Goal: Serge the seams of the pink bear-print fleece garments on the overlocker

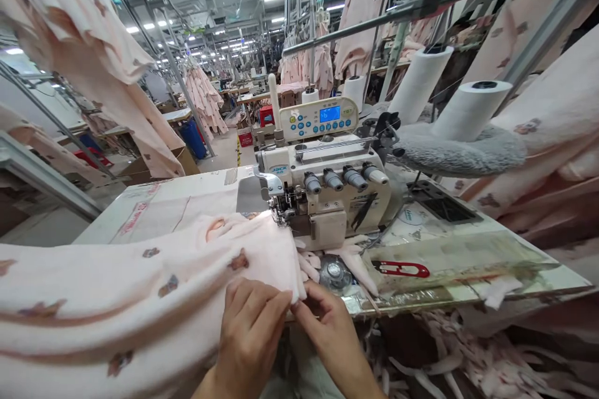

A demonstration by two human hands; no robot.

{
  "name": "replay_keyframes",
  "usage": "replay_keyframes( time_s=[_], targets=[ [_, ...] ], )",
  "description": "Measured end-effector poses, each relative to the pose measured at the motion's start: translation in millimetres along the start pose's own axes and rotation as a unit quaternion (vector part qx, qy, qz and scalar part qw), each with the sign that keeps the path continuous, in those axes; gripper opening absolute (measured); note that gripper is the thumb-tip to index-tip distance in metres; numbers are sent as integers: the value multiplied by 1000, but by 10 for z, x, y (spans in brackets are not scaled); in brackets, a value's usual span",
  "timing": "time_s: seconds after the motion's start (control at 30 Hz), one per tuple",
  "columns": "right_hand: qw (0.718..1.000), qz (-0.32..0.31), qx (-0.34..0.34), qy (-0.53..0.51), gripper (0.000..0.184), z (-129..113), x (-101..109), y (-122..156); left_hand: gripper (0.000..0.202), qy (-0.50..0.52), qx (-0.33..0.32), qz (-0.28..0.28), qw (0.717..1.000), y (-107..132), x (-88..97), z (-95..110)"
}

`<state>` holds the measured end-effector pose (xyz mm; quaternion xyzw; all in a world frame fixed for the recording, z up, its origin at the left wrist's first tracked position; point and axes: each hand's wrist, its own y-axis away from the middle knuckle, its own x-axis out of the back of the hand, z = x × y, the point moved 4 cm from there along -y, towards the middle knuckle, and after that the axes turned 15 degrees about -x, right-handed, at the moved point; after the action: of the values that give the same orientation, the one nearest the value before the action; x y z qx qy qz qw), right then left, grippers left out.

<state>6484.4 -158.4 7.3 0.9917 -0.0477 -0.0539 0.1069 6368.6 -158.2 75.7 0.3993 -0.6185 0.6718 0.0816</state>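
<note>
The left hand (250,340) and right hand (332,343) are pinching pink printed knit fabric (140,305) just beside the overlock sewing machine (322,199).

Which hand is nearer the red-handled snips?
Right hand, at the edge of the pink fabric, sits left of the red-handled snips and nearer the person. Left hand is farther left, on the fabric.

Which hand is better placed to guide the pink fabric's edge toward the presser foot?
Probably the right hand: its fingertips pinch the pink fabric's edge in line with the presser foot. The left hand sits back on the fabric.
</note>
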Motion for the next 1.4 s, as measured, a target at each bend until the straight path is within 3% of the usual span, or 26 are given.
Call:
replay_keyframes(
  time_s=[0.13,0.2,0.27,0.3,0.37,0.43,0.47,0.57,0.67,0.77,1.03,1.2,1.4],
  targets=[
    [985,-115,-90,-88,32,38,-50,68,20,-37,-21,-5,999,53,19,22],
    [984,-144,-82,-60,33,45,-22,82,22,-53,-28,1,998,89,24,12],
    [996,-44,48,59,25,-39,107,72,21,-52,-39,4,998,96,30,11],
    [979,35,146,136,22,-114,174,86,19,-48,-47,4,998,81,36,15],
    [894,161,329,257,25,-257,233,152,16,-30,-62,1,998,13,56,10],
    [825,181,428,320,25,-334,203,185,11,11,-35,-19,999,-92,63,-87],
    [811,178,447,333,22,-357,184,184,9,35,2,-37,999,-149,52,-186],
    [809,173,449,338,16,-378,144,156,17,37,152,-115,981,-283,-51,-634],
    [814,180,438,336,15,-350,138,114,17,-6,235,-203,951,-345,-223,-1058],
    [811,195,439,334,14,-342,163,54,11,5,250,-238,938,-362,-363,-1267],
    [818,203,423,334,11,-465,180,-224,9,8,262,-214,941,-413,-496,-1517],
    [783,243,422,387,14,-579,175,-398,11,9,270,-208,940,-488,-611,-1741],
    [777,272,420,382,14,-559,96,-248,26,-1,295,-217,931,-553,-745,-2006]
  ],
)
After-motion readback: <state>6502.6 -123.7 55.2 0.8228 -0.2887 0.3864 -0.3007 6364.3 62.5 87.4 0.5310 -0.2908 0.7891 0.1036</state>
